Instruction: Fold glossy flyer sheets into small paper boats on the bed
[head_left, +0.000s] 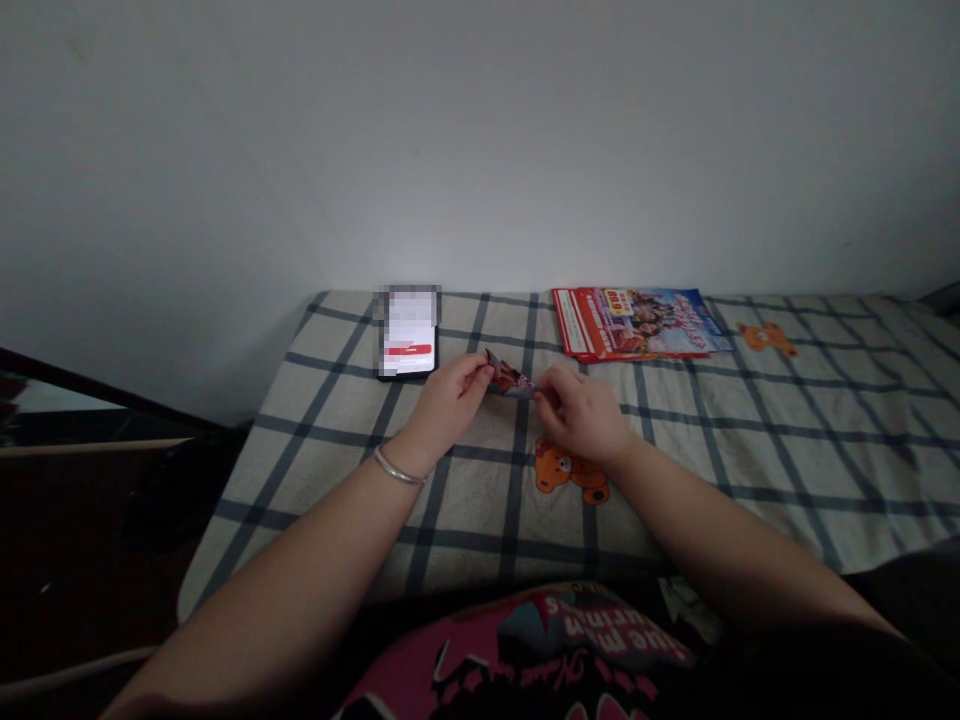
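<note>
My left hand (448,398) and my right hand (582,412) meet over a checked bed sheet (750,440). Between them they pinch a small folded piece of printed paper (509,378), dark red and purple. The left fingers grip its left end, the right fingers its right end. The paper sits just above the sheet. A silver bangle (397,470) circles my left wrist.
A phone (409,335) with a lit screen lies on the sheet left of my hands. A stack of red and blue printed leaflets (637,322) rests near the wall at the back right. Orange bear prints (571,470) dot the sheet. The bed's left edge drops to a dark floor.
</note>
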